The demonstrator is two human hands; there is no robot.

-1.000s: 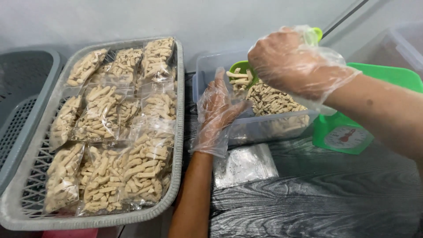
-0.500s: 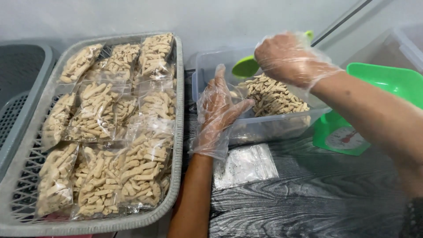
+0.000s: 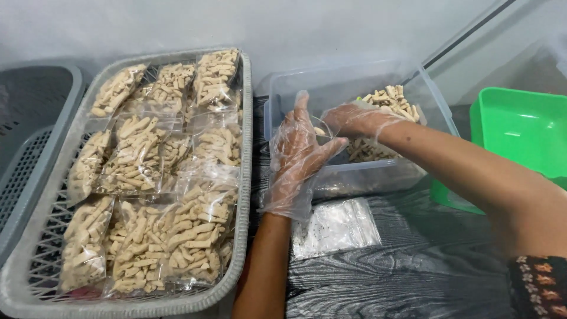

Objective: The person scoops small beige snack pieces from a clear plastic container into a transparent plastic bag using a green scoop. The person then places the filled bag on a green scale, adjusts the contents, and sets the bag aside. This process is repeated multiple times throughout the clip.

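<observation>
Right hand (image 3: 354,120) now lowered into the clear tub (image 3: 348,88), fingers closed among snack sticks (image 3: 390,100); left hand (image 3: 298,156) open at the tub's edge.

Grey basket (image 3: 245,177) of bagged snacks (image 3: 177,230); green tub (image 3: 520,127).

At nine o'clock of my tub (image 3: 348,177) sits the basket (image 3: 242,177) of packets (image 3: 195,230); bags (image 3: 333,227) lie at six on the table (image 3: 413,277).

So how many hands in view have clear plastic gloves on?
2. The left hand is at the near wall of the clear tub, fingers up. The right hand reaches into that tub beside the snack sticks. No other hands show.
</observation>
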